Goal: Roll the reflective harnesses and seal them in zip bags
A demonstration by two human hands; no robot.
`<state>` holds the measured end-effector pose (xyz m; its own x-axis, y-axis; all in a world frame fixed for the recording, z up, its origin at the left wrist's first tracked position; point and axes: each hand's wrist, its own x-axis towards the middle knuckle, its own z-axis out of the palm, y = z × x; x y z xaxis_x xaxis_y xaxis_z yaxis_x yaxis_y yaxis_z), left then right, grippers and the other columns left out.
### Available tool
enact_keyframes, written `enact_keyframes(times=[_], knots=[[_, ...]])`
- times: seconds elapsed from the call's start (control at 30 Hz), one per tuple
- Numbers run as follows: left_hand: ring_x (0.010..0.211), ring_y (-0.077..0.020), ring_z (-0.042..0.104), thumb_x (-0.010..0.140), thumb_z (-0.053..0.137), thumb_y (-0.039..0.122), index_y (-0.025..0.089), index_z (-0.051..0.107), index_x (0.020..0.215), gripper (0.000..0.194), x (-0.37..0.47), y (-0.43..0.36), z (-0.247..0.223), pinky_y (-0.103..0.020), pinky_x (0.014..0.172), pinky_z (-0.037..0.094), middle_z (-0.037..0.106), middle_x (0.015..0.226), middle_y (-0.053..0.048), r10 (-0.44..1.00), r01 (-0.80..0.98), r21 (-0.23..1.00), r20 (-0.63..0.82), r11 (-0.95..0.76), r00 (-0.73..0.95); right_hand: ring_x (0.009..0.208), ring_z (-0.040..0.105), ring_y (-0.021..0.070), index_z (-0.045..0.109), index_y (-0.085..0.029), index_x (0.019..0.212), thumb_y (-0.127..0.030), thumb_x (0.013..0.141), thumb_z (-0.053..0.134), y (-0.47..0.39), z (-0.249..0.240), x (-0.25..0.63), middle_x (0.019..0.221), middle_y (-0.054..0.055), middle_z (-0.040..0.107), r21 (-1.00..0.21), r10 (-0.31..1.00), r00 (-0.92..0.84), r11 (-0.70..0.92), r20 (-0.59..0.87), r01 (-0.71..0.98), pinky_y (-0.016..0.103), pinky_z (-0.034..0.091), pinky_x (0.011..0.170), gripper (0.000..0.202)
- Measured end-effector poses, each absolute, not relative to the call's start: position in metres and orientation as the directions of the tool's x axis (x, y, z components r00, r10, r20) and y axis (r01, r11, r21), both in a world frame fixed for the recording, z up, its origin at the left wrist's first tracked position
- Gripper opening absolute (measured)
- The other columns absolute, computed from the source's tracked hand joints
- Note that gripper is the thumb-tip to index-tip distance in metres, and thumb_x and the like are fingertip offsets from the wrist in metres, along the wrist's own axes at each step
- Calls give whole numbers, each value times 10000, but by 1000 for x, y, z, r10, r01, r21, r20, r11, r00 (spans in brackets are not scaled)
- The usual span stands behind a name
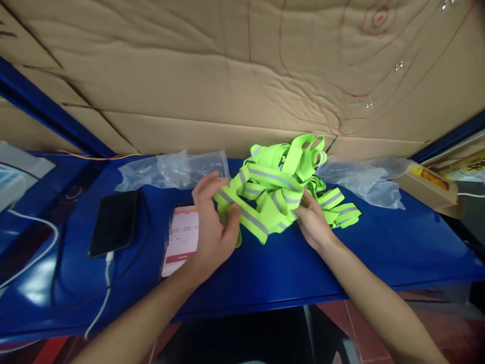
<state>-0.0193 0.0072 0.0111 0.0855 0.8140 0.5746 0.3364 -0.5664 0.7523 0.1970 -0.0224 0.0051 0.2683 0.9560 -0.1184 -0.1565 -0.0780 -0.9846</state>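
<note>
A tangled bundle of neon yellow-green reflective straps (271, 182) with grey stripes is between my two hands, over the blue table. My left hand (215, 222) grips the bundle's left side, with a strap between thumb and fingers. At the lower right my right hand (312, 220) holds the bundle; its fingertips are partly hidden under the straps. Some strap ends (343, 212) lie on the table just right of that hand. Just left of my left hand, and partly covered by it, lies a phone (182, 237) showing a timer.
Clear plastic bags (174, 169) lie along the back, with another plastic bag (364, 179) at the right. A black device (115, 222) with a white cable sits left. An open cardboard box (430, 187) stands right. Cardboard (170, 86) walls the back of the blue table (397, 247).
</note>
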Motion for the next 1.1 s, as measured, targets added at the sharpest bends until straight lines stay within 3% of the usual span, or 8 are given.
enact_keyframes(times=[0.1, 0.23, 0.33, 0.57, 0.67, 0.83, 0.97, 1.1], knots=[[1363, -317, 522, 939, 652, 290, 296, 608, 1233, 298, -21, 3, 15, -546, 1174, 372, 568, 1409, -88, 690, 415, 557, 643, -720, 334, 1041, 745, 289, 656, -250, 1208, -504, 747, 845, -22, 12, 199, 1176, 71, 773, -969, 937, 284, -152, -204, -196, 412, 612, 866, 559], [1334, -349, 555, 862, 768, 528, 275, 476, 1417, 677, -19, 2, 12, -531, 1123, 418, 596, 1448, -115, 754, 331, 788, 240, -519, 611, 960, 767, 271, 697, -236, 1193, -517, 768, 838, -23, 19, 201, 1088, 62, 796, -918, 955, 136, -206, -265, -340, 395, 619, 860, 529], [1278, -320, 603, 877, 767, 506, 318, 360, 1505, 772, -18, 4, 3, -497, 1083, 467, 631, 1392, -95, 712, 316, 859, 77, -403, 698, 1012, 762, 274, 719, -229, 1144, -565, 811, 791, -24, 21, 202, 1129, 72, 790, -887, 959, 21, -252, -282, -387, 393, 617, 886, 479], [1483, -390, 392, 862, 757, 272, 320, 306, 1556, 829, -14, -4, -1, -589, 1188, 352, 380, 1585, -166, 685, 404, 563, 493, -721, 536, 1040, 749, 264, 710, -248, 1147, -642, 783, 802, -26, 23, 198, 1147, 63, 782, -929, 967, 95, -197, -237, -313, 379, 614, 898, 544], [1390, -345, 495, 887, 759, 362, 315, 415, 1500, 704, -15, -5, 8, -517, 1157, 403, 506, 1487, -132, 685, 320, 646, 453, -693, 571, 1084, 728, 269, 696, -248, 1177, -623, 790, 804, -25, 20, 196, 1157, 66, 773, -950, 961, 163, -176, -222, -259, 371, 609, 896, 550], [1093, -245, 640, 874, 777, 516, 265, 530, 1439, 666, -16, -1, 8, -364, 946, 532, 646, 1318, -86, 677, 148, 920, 152, -363, 721, 1190, 661, 244, 624, -264, 1203, -517, 974, 639, -31, 16, 198, 1278, 51, 700, -989, 967, 215, 127, 139, 69, 397, 557, 1007, 342], [1278, -278, 590, 877, 796, 447, 244, 574, 1393, 598, -11, 0, 0, -393, 1117, 464, 627, 1403, -81, 677, 98, 939, 163, -330, 718, 1306, 567, 235, 524, -283, 1329, -335, 1078, 469, -41, 13, 193, 1326, 81, 614, -763, 833, 33, 488, 552, 424, 468, 468, 1139, 263], [1137, -279, 672, 922, 730, 416, 196, 630, 1301, 450, -7, -1, 1, -395, 1007, 541, 717, 1254, -90, 733, 62, 972, 129, -228, 668, 1427, 464, 306, 387, -275, 1498, -464, 1047, 516, -45, 9, 189, 1455, 146, 487, -574, 757, -204, 616, 621, 539, 551, 428, 1186, 506]])
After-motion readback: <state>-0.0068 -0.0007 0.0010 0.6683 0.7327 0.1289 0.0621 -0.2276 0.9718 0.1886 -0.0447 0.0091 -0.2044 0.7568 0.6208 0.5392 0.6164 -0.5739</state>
